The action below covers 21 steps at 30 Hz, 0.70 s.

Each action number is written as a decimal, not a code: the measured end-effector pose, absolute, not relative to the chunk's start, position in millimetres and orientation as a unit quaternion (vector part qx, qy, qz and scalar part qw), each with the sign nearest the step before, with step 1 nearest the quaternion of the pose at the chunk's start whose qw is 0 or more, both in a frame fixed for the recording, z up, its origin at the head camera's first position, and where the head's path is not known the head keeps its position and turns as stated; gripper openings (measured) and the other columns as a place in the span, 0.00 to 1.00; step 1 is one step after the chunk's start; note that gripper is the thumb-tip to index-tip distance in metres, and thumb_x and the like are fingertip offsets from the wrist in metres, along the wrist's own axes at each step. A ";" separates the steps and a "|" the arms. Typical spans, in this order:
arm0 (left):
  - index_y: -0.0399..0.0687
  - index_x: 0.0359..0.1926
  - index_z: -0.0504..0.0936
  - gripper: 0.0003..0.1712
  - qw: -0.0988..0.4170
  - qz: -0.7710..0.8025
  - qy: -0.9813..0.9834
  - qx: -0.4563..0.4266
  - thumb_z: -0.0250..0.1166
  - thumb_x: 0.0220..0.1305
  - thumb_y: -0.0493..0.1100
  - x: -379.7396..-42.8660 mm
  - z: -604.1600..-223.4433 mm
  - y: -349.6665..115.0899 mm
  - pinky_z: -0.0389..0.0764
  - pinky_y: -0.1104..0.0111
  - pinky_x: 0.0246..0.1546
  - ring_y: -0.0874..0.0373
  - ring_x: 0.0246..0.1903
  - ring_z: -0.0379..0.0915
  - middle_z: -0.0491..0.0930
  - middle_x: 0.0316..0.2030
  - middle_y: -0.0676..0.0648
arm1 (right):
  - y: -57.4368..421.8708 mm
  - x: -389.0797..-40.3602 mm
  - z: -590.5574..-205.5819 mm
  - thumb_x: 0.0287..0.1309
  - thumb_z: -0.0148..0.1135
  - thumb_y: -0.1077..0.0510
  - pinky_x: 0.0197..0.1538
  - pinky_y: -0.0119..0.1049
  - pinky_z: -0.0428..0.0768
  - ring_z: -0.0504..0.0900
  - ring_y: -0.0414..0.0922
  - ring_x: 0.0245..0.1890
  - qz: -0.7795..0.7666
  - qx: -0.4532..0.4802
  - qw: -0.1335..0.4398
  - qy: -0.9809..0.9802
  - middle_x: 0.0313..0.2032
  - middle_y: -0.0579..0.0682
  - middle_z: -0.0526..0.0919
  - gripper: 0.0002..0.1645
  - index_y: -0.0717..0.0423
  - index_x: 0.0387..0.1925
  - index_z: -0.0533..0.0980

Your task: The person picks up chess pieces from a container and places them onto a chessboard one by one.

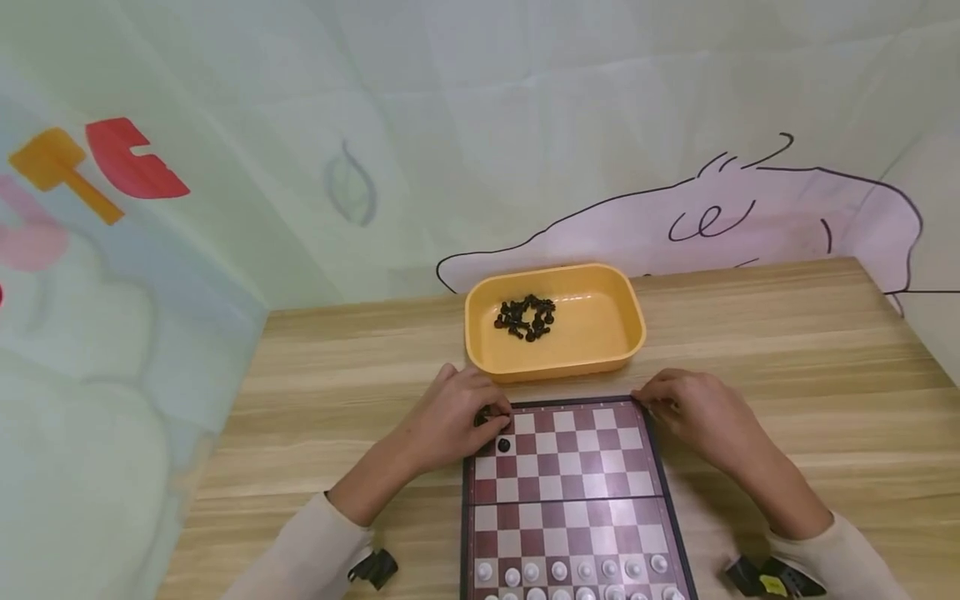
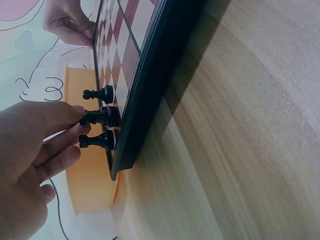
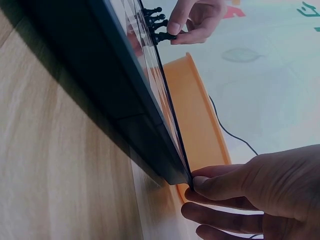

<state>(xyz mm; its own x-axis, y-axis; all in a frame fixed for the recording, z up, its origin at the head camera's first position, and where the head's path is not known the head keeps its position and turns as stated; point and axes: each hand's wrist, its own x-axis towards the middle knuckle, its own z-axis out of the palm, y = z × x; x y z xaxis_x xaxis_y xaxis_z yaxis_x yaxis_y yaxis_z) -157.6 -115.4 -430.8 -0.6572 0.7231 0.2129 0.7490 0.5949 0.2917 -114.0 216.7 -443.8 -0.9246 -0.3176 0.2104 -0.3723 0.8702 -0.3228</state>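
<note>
At the far left corner of the chessboard, my left hand pinches the top of a black chess piece. The piece stands upright on the board, between a black rook and a black pawn. From the head view, the pawn shows as a dark round top, while fingers cover the held piece. My right hand grips the board's far right corner between thumb and finger, seen closely in the right wrist view. White chess pieces stand in rows on the near half.
Just beyond the board sits a yellow tray with a heap of black chess pieces in its left part. The wooden table meets a printed cloth backdrop at its far edge.
</note>
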 end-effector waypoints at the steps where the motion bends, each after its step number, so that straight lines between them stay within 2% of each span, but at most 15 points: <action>1: 0.62 0.34 0.84 0.04 0.037 -0.180 -0.892 -0.413 0.67 0.56 0.50 -157.7 -430.7 -115.7 0.59 0.67 0.35 0.69 0.38 0.64 0.79 0.32 0.65 | 216.6 -114.0 -443.8 0.50 0.66 0.63 0.38 0.43 0.79 0.81 0.44 0.36 0.182 0.178 0.075 -0.964 0.35 0.44 0.84 0.09 0.51 0.35 0.85; 13: 0.63 0.34 0.83 0.04 0.039 -0.180 -0.889 -0.419 0.67 0.56 0.50 -157.5 -428.1 -119.3 0.59 0.67 0.38 0.68 0.41 0.63 0.79 0.33 0.65 | 213.8 -114.5 -444.7 0.51 0.66 0.63 0.38 0.43 0.79 0.81 0.44 0.36 0.181 0.177 0.076 -0.964 0.35 0.44 0.84 0.09 0.51 0.35 0.85; 21: 0.62 0.35 0.84 0.05 0.057 -0.174 -0.890 -0.418 0.67 0.57 0.51 -157.3 -419.5 -120.0 0.60 0.67 0.38 0.67 0.38 0.63 0.80 0.33 0.64 | 213.1 -114.2 -444.7 0.50 0.66 0.63 0.38 0.43 0.79 0.81 0.44 0.36 0.181 0.173 0.071 -0.966 0.35 0.45 0.84 0.09 0.51 0.36 0.85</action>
<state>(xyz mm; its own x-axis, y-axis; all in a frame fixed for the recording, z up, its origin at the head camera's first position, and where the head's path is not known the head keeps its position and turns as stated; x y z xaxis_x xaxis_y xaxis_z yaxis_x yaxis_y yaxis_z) -157.3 -120.0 -419.5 -0.6447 0.7233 0.2474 0.7632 0.5904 0.2626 -114.2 213.1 -444.7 -0.9304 -0.3078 0.1991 -0.3590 0.8751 -0.3246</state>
